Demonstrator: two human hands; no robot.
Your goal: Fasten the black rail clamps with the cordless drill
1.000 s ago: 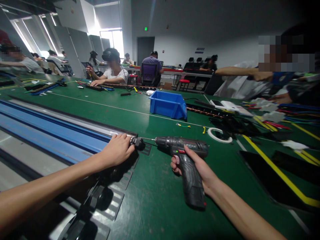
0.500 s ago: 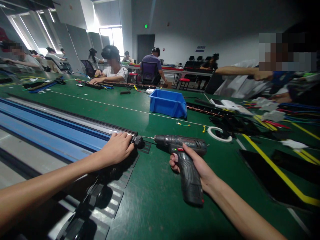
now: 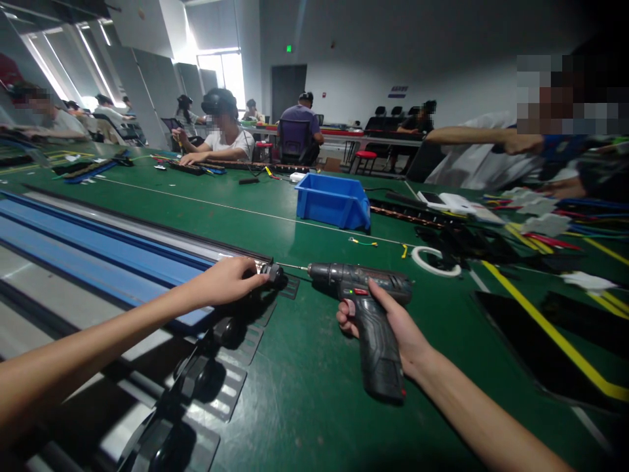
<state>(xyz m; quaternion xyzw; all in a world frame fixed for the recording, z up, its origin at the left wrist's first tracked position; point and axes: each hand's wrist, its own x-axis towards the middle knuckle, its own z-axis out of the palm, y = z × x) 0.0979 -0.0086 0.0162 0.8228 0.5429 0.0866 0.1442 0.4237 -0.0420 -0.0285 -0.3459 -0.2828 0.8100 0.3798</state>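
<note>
My right hand (image 3: 393,324) is wrapped around the grip of a black cordless drill (image 3: 381,334), its index finger at the trigger. The drill lies level, and its long thin bit (image 3: 293,266) points left to the black end fitting (image 3: 275,274) of a long rail. My left hand (image 3: 238,278) closes over that rail end, thumb and fingers around the black fitting. Blue and silver rails (image 3: 113,244) run away to the left under my forearm. More black knob-like end pieces (image 3: 194,379) with slotted plates (image 3: 230,393) line the near side.
A blue bin (image 3: 331,200) stands beyond the drill. To the right are a white ring (image 3: 435,262), a dark flat panel (image 3: 535,347) and bundled wires (image 3: 545,242). Small yellow-green wires (image 3: 363,242) lie behind the drill. Several people sit at benches around; one person (image 3: 481,147) works at the right.
My left hand's fingers have shifted, with the thumb now stretched along the black fitting. The view has moved slightly; the drill stays in line with the rail end.
</note>
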